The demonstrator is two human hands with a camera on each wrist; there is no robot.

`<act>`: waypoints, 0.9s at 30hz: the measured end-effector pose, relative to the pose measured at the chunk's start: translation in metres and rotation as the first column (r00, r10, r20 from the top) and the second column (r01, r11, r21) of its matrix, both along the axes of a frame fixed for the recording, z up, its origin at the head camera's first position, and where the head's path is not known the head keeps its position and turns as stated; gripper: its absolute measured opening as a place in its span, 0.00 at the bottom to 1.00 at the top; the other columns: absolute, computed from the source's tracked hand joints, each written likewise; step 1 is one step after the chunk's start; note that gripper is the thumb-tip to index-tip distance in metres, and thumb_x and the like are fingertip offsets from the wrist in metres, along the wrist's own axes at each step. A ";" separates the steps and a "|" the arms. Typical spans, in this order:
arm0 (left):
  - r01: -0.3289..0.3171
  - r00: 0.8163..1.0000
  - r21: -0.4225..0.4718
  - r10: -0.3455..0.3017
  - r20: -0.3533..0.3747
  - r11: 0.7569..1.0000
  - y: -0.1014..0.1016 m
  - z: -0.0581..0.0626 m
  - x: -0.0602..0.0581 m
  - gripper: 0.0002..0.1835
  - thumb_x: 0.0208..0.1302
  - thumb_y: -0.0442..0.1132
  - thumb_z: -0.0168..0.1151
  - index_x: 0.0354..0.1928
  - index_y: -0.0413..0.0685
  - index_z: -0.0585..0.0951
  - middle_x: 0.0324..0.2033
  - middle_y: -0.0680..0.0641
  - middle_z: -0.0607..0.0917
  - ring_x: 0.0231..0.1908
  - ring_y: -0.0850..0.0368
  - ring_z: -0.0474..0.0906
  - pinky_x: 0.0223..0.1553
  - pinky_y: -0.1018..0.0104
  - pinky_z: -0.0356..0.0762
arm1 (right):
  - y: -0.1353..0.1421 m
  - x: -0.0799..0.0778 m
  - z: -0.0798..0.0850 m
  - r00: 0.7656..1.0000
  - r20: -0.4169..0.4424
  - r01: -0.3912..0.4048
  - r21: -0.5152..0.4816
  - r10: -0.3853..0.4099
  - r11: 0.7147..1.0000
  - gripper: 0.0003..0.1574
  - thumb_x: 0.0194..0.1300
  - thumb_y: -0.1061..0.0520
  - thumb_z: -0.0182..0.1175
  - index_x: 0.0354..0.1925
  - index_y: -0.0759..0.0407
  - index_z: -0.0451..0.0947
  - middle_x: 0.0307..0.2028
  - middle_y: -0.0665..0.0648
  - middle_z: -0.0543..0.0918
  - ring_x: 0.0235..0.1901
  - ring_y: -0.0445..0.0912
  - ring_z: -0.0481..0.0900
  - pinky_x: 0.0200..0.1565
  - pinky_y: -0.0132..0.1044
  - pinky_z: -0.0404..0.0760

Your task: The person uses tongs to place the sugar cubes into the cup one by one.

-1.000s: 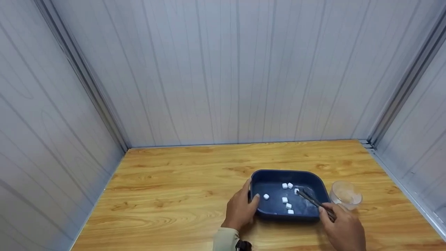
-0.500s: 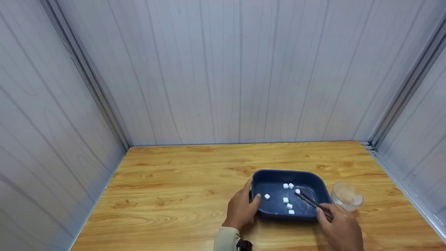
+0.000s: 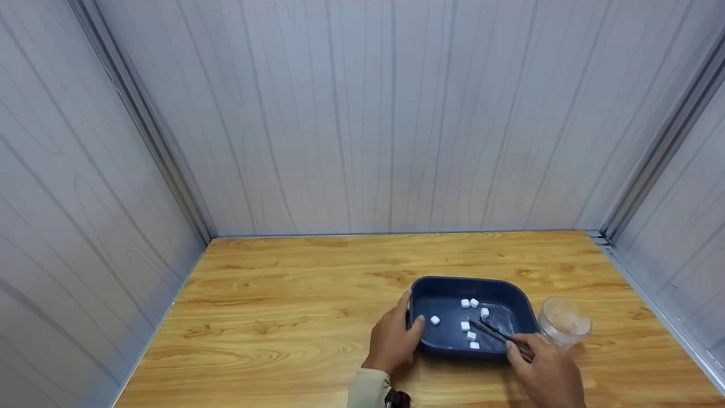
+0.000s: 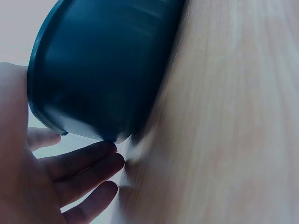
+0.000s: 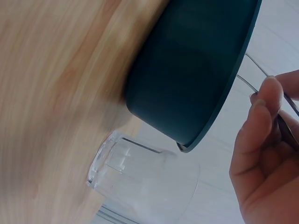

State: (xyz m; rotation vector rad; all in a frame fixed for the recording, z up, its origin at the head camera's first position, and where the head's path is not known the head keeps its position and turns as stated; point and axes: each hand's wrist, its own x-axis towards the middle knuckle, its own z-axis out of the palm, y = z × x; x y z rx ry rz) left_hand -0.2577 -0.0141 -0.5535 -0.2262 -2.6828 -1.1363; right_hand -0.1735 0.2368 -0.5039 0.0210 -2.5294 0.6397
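In the head view, a dark blue rectangular tray (image 3: 422, 286) holds several small white cubes (image 3: 435, 320). My left hand (image 3: 392, 340) grips the tray's left end, thumb at the rim and fingers along the outer wall; the left wrist view shows those fingers (image 4: 91, 179) by the tray's underside. Thumb and fingers of my right hand (image 3: 546, 362) pinch a pair of dark metal tweezers (image 3: 498, 334), reaching over the tray's front right edge. The tweezer tips are slightly apart, just right of a white cube (image 3: 465, 326) near the middle. Nothing shows between them.
Close to the tray's right end stands a clear cup (image 3: 565, 323), beside my right hand; it appears clear in the right wrist view too. A wood-grain table (image 3: 272, 306) lies beneath. Pale panel walls (image 3: 362, 124) enclose the back and both sides.
My right hand has drawn the tweezers left and toward me, from the cube at the right to beside the middle cube. That right cube stays in the tray. My left hand keeps its grip.
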 end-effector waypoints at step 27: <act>0.015 1.000 0.012 -0.015 0.014 1.000 0.000 0.000 0.000 0.33 0.63 0.54 0.55 0.69 0.63 0.60 0.53 0.53 0.78 0.51 0.57 0.74 0.50 0.55 0.70 | -0.009 -0.008 -0.010 0.998 -0.004 -0.069 0.033 0.070 0.997 0.08 0.48 0.56 0.69 0.30 0.55 0.84 0.24 0.47 0.78 0.25 0.47 0.77 0.25 0.45 0.72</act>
